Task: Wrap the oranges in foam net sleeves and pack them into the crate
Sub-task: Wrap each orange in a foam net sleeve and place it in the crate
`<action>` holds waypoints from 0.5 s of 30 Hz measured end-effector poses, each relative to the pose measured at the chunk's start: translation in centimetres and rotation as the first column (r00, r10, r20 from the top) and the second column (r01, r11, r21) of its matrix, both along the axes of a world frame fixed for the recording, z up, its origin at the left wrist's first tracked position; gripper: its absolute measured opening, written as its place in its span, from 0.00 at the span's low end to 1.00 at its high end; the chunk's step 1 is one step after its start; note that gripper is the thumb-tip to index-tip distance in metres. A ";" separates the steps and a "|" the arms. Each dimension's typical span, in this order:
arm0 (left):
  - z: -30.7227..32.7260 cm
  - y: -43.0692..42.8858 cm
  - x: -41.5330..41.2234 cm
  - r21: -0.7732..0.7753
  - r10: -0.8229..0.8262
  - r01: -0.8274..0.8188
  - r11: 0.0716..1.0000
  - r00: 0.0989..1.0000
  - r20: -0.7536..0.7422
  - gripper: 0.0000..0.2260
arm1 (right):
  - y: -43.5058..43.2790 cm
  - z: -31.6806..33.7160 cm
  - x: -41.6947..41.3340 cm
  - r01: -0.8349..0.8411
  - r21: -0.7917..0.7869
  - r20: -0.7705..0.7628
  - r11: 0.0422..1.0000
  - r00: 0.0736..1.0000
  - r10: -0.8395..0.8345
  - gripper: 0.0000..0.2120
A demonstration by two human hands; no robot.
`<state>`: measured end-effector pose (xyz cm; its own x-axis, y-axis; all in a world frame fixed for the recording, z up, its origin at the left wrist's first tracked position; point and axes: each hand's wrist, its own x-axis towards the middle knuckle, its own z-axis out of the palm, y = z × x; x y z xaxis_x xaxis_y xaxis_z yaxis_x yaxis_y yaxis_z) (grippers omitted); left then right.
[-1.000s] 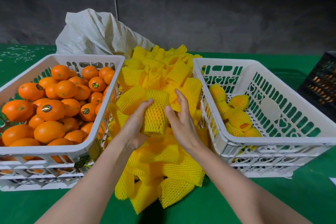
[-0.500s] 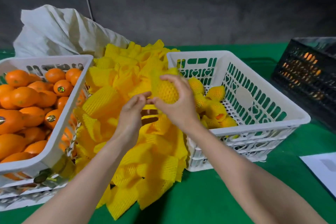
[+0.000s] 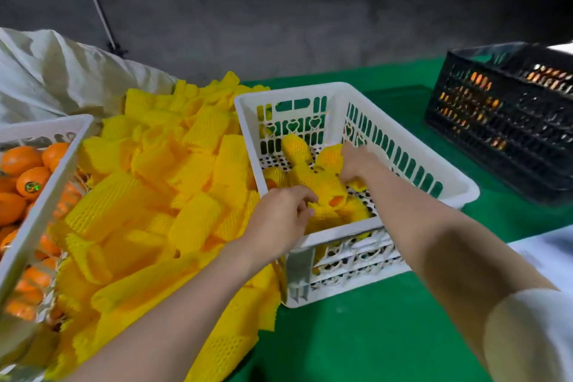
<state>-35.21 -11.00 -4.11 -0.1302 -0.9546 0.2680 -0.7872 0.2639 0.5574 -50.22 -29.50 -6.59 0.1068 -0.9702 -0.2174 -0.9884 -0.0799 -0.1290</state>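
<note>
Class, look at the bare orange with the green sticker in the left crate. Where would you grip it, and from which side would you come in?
Come from above and cup its rounded upper half, fingers spread down both sides. The stickered orange lies on top of the heap with its top free, while neighbouring oranges and the crate wall crowd its flanks.

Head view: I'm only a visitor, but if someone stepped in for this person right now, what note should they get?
Left hand: at the near corner of the white crate, fingers curled against the wrapped oranges; grip unclear.
Right hand: deeper inside the white crate, fingers curled down onto the wrapped oranges; grip unclear.
Things: bare oranges in the left crate; foam net sleeves piled between the two crates.
Done: several wrapped oranges lie in the white crate.
Left: many bare oranges to sleeve and pack.
</note>
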 end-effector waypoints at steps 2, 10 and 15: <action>-0.2 -0.2 0.0 -0.005 0.007 -0.007 1.000 1.000 0.014 0.09 | -0.5 -0.9 -0.2 0.015 0.137 0.027 0.990 0.999 -0.019 0.45; -0.2 0.3 0.8 -0.006 0.063 -0.066 0.998 0.967 -0.248 0.07 | 0.8 0.9 2.7 -0.167 -0.004 -0.036 0.986 0.985 0.167 0.41; 0.7 0.8 3.4 0.071 0.189 -0.181 0.981 0.794 -0.577 0.10 | 6.2 4.5 8.7 -0.292 -0.528 0.420 0.797 0.726 0.544 0.14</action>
